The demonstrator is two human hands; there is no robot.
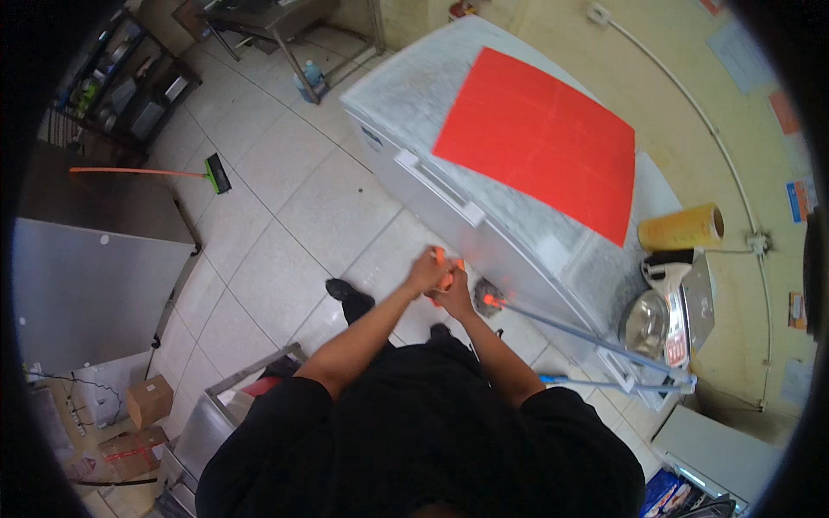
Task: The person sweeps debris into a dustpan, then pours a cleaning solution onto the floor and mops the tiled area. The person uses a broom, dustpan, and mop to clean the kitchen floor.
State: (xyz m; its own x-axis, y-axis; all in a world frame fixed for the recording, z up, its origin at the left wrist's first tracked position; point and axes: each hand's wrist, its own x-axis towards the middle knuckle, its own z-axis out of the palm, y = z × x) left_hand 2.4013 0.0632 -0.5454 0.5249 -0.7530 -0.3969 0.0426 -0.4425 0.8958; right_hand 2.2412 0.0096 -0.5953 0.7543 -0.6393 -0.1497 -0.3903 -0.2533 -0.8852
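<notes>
Both of my hands meet low in front of my body, above the tiled floor. Between them is a bright orange item, mostly covered by the fingers; its exact kind cannot be told. My left hand grips it from the left, and my right hand closes around it from the right. Just right of my hands, a mop's grey head with an orange joint rests on the floor. The mop's blue-grey handle leans along a white chest freezer.
A red sheet lies on the freezer lid. Near it are a yellow roll and a scale with a metal bowl. A broom leans at left by a steel cabinet. A metal-framed bin stands close on my left.
</notes>
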